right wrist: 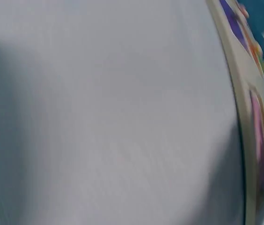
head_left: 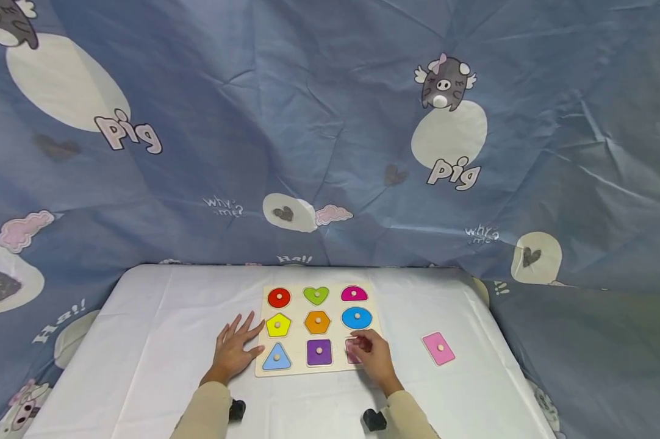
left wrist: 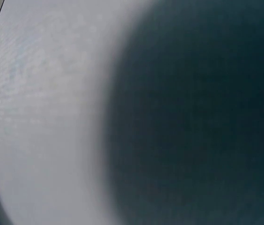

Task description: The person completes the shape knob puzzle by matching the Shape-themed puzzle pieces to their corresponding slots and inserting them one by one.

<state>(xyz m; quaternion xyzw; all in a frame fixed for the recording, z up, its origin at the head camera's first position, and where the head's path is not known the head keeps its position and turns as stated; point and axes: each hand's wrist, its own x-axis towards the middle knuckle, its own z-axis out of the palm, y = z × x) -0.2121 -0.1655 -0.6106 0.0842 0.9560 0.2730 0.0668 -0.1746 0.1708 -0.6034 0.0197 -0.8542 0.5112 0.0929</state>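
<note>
A wooden shape board point(head_left: 298, 353) with knobbed, coloured pieces lies on the white cloth. My left hand point(head_left: 233, 353) rests flat at its left edge, fingers spread, thumb and a fingertip by the border near the yellow pentagon point(head_left: 277, 325) and light blue triangle point(head_left: 277, 358). My right hand point(head_left: 375, 358) hovers low over the lower right corner, fingers loosely bent at the pink rectangular recess point(head_left: 350, 358), which it partly covers. No piece shows in its fingers. A pink rectangle piece point(head_left: 438, 349) with a knob lies off the board to the right.
Also on the board are a red circle point(head_left: 279, 298), green heart point(head_left: 316, 296), magenta half circle point(head_left: 354, 294), orange hexagon point(head_left: 316, 322), blue oval point(head_left: 357, 318) and purple square point(head_left: 319, 352). A patterned blue sheet point(head_left: 330, 152) hangs behind the table point(head_left: 198, 292).
</note>
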